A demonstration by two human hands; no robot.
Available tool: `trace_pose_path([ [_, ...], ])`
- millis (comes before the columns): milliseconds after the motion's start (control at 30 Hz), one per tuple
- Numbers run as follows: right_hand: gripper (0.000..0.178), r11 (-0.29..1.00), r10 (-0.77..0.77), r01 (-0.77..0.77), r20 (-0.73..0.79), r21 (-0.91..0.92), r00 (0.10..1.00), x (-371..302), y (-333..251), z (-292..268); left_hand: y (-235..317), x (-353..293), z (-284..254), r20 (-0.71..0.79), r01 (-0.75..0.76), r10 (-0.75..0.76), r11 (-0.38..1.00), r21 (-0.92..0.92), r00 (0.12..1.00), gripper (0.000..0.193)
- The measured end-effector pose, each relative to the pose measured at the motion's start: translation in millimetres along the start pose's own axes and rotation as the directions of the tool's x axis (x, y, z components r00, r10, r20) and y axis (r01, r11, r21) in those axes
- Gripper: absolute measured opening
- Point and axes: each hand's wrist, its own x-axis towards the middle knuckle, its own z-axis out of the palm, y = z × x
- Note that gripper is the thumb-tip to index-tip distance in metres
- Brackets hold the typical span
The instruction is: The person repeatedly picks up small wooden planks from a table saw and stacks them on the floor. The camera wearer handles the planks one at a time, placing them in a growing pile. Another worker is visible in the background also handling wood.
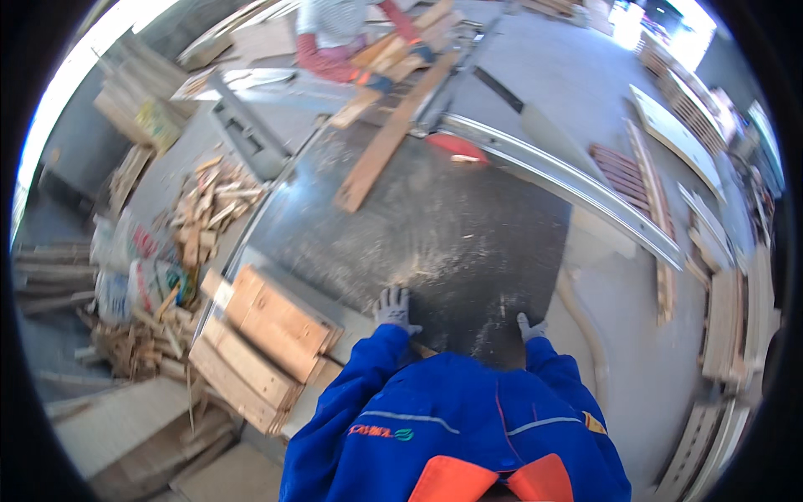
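Note:
My left hand (395,308), in a grey glove, lies flat on the dark metal table (435,213) near its front edge, fingers spread and holding nothing. To the right, my right hand (533,327), also gloved, rests at the table's near right edge. Its thumb sticks out over the top, while the other fingers are mostly hidden; nothing shows in it. Pale sawdust (414,272) is scattered ahead of my left hand. Farther off, a long brown plank (389,142) lies across the far part of the table, left of a red blade guard (457,149).
Stacked short boards (280,322) lie at the table's left side. A metal rail (577,194) runs along the far right edge. Across the table, a co-worker's gloved hand (378,82) is by some planks. Wood scraps (213,201) and sacks (150,284) pile up on the left.

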Motion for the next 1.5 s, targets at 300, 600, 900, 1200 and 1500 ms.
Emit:
trace_pose_path([
  [300, 0.126, 0.996, 0.084, -0.085, -0.071, -0.013, 0.994, -4, 5, 6, 5, 12, 8, 0.049, -0.006, 0.0, 0.991, 0.132, 0.999, 0.115],
  [600, 0.125, 0.998, 0.054, -0.053, -0.054, 0.017, 0.997, -14, -3, -1, 4, 10, 7, 0.058, 0.006, -0.014, 0.991, 0.131, 0.998, 0.116],
  [900, 0.123, 0.999, 0.038, -0.035, -0.078, 0.037, 0.996, -11, 1, 1, 5, 13, 11, 0.025, -0.002, 0.0, 0.996, 0.085, 1.0, 0.119],
  [1200, 0.119, 0.996, 0.085, -0.084, -0.018, 0.035, 0.996, -14, -7, -4, 6, 15, 8, 0.103, 0.021, -0.036, 0.991, 0.135, 0.994, 0.119],
  [1500, 0.121, 0.996, 0.086, -0.087, -0.062, -0.013, 0.994, -7, -2, 3, 3, 13, 11, 0.023, -0.01, 0.009, 0.998, 0.063, 1.0, 0.119],
])
